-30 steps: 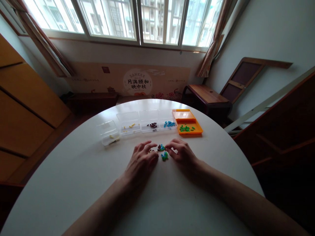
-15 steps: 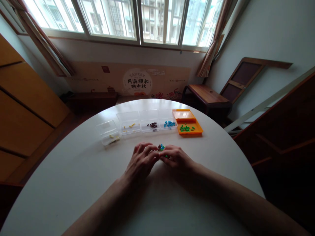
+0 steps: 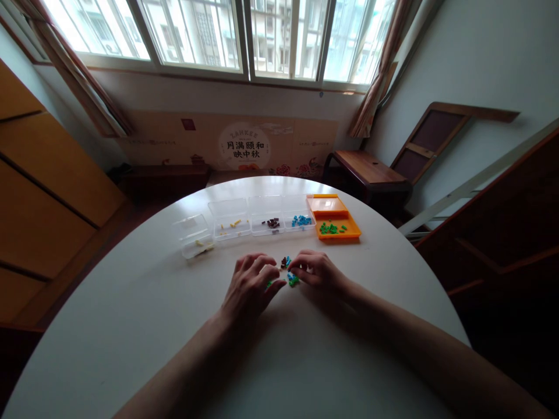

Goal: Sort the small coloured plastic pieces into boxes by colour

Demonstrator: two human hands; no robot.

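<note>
My left hand (image 3: 251,282) rests on the table with fingers spread and thumb apart, open. It lies just left of a small group of bricks, and a green brick (image 3: 268,284) shows between its thumb and fingers. On the other side, my right hand (image 3: 318,270) has its fingers curled and the tips brought together; anything between them is too small to make out. Brown bricks (image 3: 285,263) with some blue stand between the hands. A green and blue brick cluster (image 3: 293,280) lies nearer me, below the right fingertips.
Beyond the hands on the round white table (image 3: 144,326), open clear boxes (image 3: 231,234) hold yellow, brown and blue bricks. An open orange box (image 3: 356,233) with green bricks (image 3: 331,228) stands at their right end. A wooden chair (image 3: 371,169) is past the far edge.
The hands have moved apart from their near-touching position. The left thumb has opened away, and the right fingertips have lifted, leaving the green and blue cluster in view.
</note>
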